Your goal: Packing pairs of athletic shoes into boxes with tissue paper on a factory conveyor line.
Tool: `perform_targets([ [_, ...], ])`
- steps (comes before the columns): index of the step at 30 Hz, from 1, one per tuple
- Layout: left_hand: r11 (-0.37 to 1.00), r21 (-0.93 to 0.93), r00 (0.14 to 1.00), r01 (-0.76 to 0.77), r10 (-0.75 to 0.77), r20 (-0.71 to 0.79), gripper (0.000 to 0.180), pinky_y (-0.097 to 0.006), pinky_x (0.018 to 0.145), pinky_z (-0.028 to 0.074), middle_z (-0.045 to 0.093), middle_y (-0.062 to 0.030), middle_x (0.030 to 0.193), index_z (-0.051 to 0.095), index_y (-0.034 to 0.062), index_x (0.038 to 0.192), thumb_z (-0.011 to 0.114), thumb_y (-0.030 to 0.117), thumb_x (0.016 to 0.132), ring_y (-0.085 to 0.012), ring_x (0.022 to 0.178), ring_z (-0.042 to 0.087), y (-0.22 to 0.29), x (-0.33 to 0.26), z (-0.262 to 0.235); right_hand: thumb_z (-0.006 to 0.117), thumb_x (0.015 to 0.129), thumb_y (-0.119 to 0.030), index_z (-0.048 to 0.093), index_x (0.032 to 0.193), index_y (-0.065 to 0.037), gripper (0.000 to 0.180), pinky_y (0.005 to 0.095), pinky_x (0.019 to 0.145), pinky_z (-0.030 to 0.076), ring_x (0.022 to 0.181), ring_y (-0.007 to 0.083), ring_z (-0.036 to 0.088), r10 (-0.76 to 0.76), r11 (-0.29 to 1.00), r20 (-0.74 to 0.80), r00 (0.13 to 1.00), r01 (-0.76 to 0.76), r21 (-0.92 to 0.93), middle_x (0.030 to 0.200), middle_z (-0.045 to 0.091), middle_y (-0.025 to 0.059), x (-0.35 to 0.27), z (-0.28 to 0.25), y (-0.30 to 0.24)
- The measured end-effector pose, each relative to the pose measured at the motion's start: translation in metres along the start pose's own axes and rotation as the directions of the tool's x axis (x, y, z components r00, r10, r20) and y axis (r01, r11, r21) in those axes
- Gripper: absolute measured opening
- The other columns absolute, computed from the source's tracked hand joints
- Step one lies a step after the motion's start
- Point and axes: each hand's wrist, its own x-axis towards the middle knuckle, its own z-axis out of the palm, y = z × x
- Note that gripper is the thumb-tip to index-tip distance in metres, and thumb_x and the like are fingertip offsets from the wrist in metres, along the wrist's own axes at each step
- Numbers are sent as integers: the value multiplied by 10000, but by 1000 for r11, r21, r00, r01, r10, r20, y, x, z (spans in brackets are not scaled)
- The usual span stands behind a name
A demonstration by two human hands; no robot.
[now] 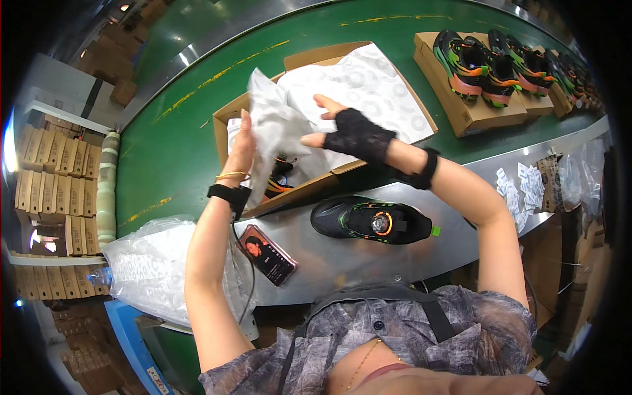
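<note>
Over the open cardboard box (299, 125) on the green conveyor belt (178, 151), the left hand (242, 146) grips a crumpled sheet of white tissue paper (276, 125); its fingers are mostly buried in the folds. The right hand (349, 131), in a black fingerless glove, pinches the same sheet with thumb and forefinger. A shoe in the box (282, 179) is largely hidden beneath the paper. Another black shoe (372, 220) lies on the metal table (342, 253) just beside the box.

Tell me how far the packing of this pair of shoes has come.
About halfway, it seems. One shoe already lies in the open shoebox. The left hand and right hand hold white tissue paper over it. The second black shoe waits outside, on the metal ledge.
</note>
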Motion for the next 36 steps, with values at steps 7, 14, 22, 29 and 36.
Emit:
perform_targets([
  [7, 519, 819, 950, -244, 297, 95, 628, -479, 992, 197, 242, -206, 1341, 266, 76, 1309, 346, 499, 852, -345, 1252, 213, -15, -1, 46, 642, 651, -431, 401, 1180, 33, 743, 353, 867, 391, 1016, 308, 488, 51, 984, -100, 994, -67, -164, 1086, 505, 225, 38, 31, 29],
  [14, -249, 967, 994, 57, -77, -78, 793, -681, 871, 104, 305, -190, 1299, 386, 141, 1255, 466, 666, 665, -328, 1229, 239, -42, -10, 35, 559, 758, -139, 578, 886, -19, 176, 197, 526, 412, 581, 62, 497, 331, 933, -202, 922, -288, 215, 642, 540, 2, -69, -72, 33],
  [22, 639, 671, 923, -377, 317, 217, 244, -268, 518, 422, 540, -75, 548, 592, 15, 640, 692, 232, 686, -187, 536, 529, 4, -63, 106, 552, 773, -184, 533, 1048, -39, 312, 321, 658, 458, 681, 262, 554, 107, 599, -590, 800, -526, -604, 860, 563, 131, -268, -127, 117],
  [29, 264, 806, 846, -529, 92, 525, 1056, -402, 939, 307, 319, -241, 1248, 215, -90, 1250, 768, 416, 505, -372, 1144, 334, -63, -116, 148, 528, 779, -149, 514, 1002, -48, 244, 395, 664, 448, 770, 328, 538, 309, 472, -678, 667, -726, -500, 957, 490, 157, -324, -92, 159],
  [36, 392, 821, 909, -416, 220, 355, 737, -408, 744, 414, 521, -209, 905, 456, -58, 996, 761, 353, 466, -348, 823, 505, -67, -119, 139, 504, 752, -109, 530, 888, -9, 171, 402, 656, 443, 760, 336, 533, -4, 584, -598, 801, -484, -652, 895, 510, 192, -312, -91, 166],
])
